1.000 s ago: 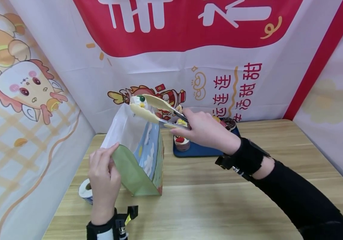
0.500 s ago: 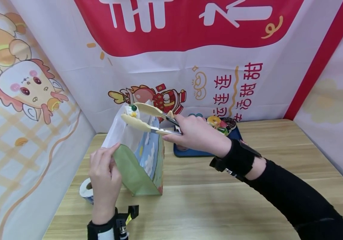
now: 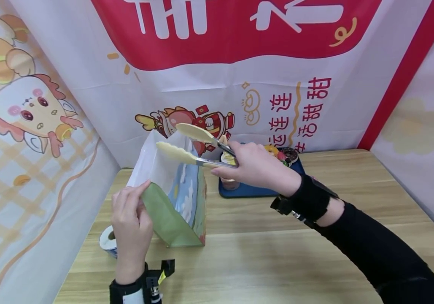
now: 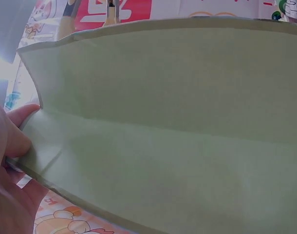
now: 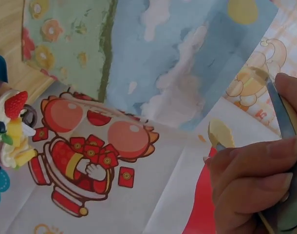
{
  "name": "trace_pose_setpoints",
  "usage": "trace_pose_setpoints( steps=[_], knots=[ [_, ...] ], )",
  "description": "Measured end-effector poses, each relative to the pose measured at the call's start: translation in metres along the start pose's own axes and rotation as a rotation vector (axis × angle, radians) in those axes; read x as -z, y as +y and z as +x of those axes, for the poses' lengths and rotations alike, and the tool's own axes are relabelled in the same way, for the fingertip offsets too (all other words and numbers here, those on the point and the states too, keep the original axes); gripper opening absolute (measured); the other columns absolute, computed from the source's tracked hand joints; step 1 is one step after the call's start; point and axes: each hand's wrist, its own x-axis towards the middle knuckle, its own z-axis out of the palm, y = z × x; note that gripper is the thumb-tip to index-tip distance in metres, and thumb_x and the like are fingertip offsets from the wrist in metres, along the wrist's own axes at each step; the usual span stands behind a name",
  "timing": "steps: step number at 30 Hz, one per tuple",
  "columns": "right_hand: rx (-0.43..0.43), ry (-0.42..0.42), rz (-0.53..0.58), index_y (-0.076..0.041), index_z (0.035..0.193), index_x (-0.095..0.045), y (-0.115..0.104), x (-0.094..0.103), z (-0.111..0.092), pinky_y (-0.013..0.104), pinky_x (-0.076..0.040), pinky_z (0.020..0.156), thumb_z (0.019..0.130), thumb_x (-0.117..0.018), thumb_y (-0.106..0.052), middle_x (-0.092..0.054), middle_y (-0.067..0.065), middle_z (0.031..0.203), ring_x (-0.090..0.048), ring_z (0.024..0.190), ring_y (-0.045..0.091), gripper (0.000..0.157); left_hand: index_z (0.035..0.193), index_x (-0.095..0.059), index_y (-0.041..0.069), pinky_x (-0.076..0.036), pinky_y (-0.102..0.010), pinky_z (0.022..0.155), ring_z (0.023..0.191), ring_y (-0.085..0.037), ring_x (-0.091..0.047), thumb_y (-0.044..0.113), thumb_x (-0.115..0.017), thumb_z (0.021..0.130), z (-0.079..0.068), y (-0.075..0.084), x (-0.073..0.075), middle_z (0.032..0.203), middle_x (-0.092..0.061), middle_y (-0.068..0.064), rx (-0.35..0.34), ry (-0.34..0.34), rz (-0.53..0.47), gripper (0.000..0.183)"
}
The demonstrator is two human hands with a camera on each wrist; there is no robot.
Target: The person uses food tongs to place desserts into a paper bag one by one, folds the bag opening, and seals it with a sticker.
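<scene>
My left hand (image 3: 132,219) pinches the near top edge of a paper bag (image 3: 169,219), which stands on the table with its mouth open. In the left wrist view, the bag's green side panel (image 4: 163,87) fills most of the picture, its edge between thumb and fingers. My right hand (image 3: 264,166) grips a pair of tongs (image 3: 179,153) with cream-coloured tips. Those tips are spread apart over the bag's mouth, with nothing between them. In the right wrist view, fingers (image 5: 255,170) curl round the tongs' metal arms. The bag's bottom is hidden from the head view.
Behind my right hand, a blue tray (image 3: 247,192) holds several toy-like pastries, including a doughnut (image 3: 271,150) and a fruit-topped cup cake (image 5: 13,129). A white roll (image 3: 108,240) stands left of the bag. Printed cloth walls (image 3: 201,97) enclose the table's back and sides.
The tongs carried a white cream-topped piece left over the bag, then parted. That piece is out of sight now, and the tongs have shifted slightly back right. My left hand stays put.
</scene>
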Motion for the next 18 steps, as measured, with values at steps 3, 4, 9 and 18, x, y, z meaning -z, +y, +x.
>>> trace_pose_setpoints(
  steps=[3, 4, 9, 18],
  knots=[
    [-0.027, 0.042, 0.01, -0.007, 0.127, -0.048, 0.011, 0.0, -0.003, 0.026, -0.03, 0.042, 0.078, -0.054, -0.068, -0.044, 0.003, 0.059, -0.045, 0.046, 0.017, 0.079, 0.103, -0.068, -0.008, -0.034, -0.043, 0.068, 0.074, -0.034, -0.046, -0.019, -0.038, 0.075, 0.0, -0.001, -0.001, 0.076, -0.056, -0.021, -0.001, 0.001, 0.001, 0.042],
    [-0.038, 0.056, 0.019, -0.008, 0.122, -0.05, 0.015, 0.0, -0.004, 0.026, -0.029, 0.041, 0.078, -0.055, -0.068, -0.043, 0.003, 0.059, -0.044, 0.046, 0.017, 0.075, 0.103, -0.068, -0.008, -0.034, -0.043, 0.068, 0.074, -0.034, -0.046, -0.019, -0.038, 0.075, 0.0, -0.001, -0.001, 0.076, -0.056, -0.021, 0.0, 0.0, 0.001, 0.042],
    [-0.089, 0.106, 0.042, -0.008, 0.101, -0.052, 0.034, -0.002, -0.008, 0.026, -0.031, 0.043, 0.08, -0.056, -0.065, -0.046, 0.004, 0.062, -0.044, 0.048, 0.018, 0.06, 0.104, -0.068, -0.008, -0.034, -0.043, 0.068, 0.074, -0.034, -0.046, -0.019, -0.038, 0.076, -0.001, -0.003, -0.001, 0.076, -0.056, -0.021, 0.001, 0.002, -0.002, 0.042],
    [-0.142, 0.138, 0.016, -0.005, 0.107, -0.054, 0.064, -0.02, -0.016, 0.028, -0.033, 0.043, 0.081, -0.055, -0.064, -0.05, 0.004, 0.061, -0.048, 0.049, 0.016, 0.065, 0.103, -0.068, -0.009, -0.035, -0.043, 0.067, 0.075, -0.035, -0.046, -0.02, -0.038, 0.075, -0.001, -0.003, -0.003, 0.076, -0.055, -0.021, 0.004, 0.004, -0.008, 0.042]
  ],
)
